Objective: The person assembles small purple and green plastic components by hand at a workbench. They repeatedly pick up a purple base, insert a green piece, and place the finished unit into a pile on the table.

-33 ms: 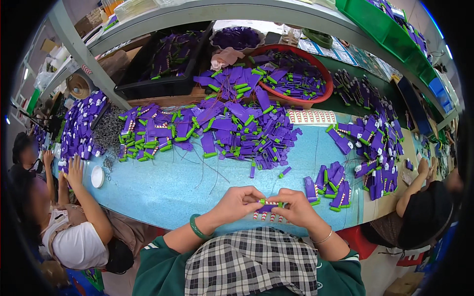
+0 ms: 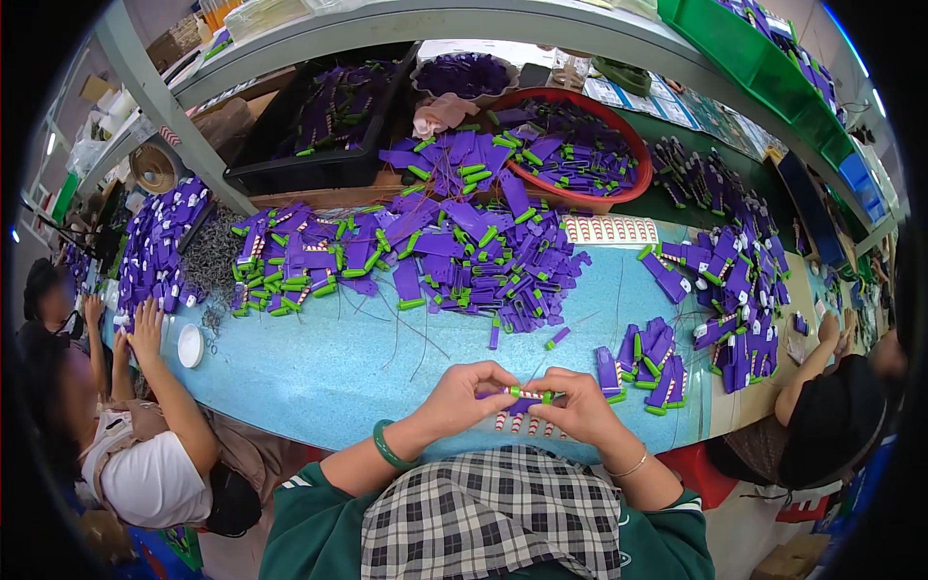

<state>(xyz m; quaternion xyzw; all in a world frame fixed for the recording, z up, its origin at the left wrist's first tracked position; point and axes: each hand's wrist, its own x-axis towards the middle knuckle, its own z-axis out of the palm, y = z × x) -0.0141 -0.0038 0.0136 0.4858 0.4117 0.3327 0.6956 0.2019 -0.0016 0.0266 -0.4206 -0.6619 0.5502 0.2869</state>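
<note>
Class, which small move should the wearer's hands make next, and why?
Perhaps press the striped strip flat: the left hand and right hand pinch the purple piece from opposite sides, and the strip lies along it between them.

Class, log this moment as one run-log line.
left hand: holding purple-green piece | right hand: same piece | nearby: red-white strips | beyond: purple-green pile

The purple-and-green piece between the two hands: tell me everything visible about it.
The purple-and-green piece looks like plastic: a purple body, bright green near both ends of the visible part, and a red-and-white striped strip between them. It lies roughly crosswise, gripped by the fingers of the left hand and right hand, near the table's front edge, by a row of striped strips. Fingers hide its full outline.
</note>
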